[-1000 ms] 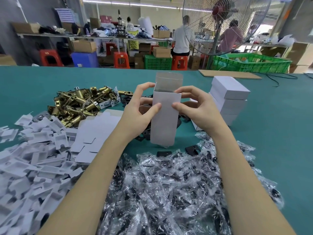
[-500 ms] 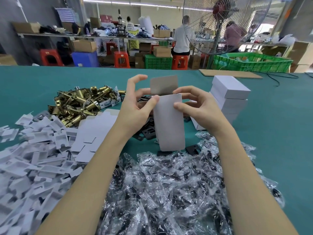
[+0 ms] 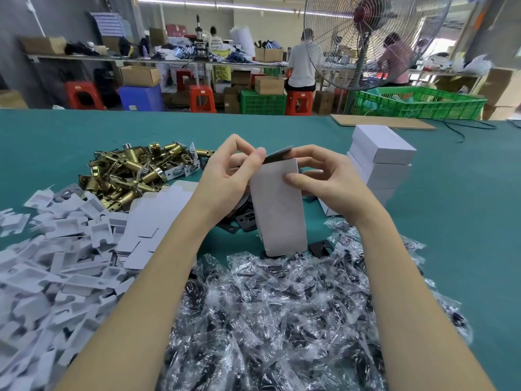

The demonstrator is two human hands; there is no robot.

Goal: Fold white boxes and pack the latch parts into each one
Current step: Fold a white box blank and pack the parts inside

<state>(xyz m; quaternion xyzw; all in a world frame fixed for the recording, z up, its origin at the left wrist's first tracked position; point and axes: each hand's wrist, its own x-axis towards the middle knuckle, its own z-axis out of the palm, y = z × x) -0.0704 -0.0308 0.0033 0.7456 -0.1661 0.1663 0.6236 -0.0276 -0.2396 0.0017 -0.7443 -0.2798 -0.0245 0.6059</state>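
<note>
Starting at the far left, loose white card inserts (image 3: 42, 266) lie heaped on the green table (image 3: 465, 221), and beyond them sits a pile of brass latch parts (image 3: 127, 173) beside a stack of flat box blanks (image 3: 158, 218). Centre stage now: the left hand (image 3: 228, 179) grips the upright white box (image 3: 277, 207) at its upper left edge, thumb on the top flap. The right hand (image 3: 324, 182) holds the box's upper right side, thumb pressed on the front, fingers curled behind. Clear bagged black parts (image 3: 282, 320) spread below. At right, finished white boxes (image 3: 380, 162) stand stacked
</note>
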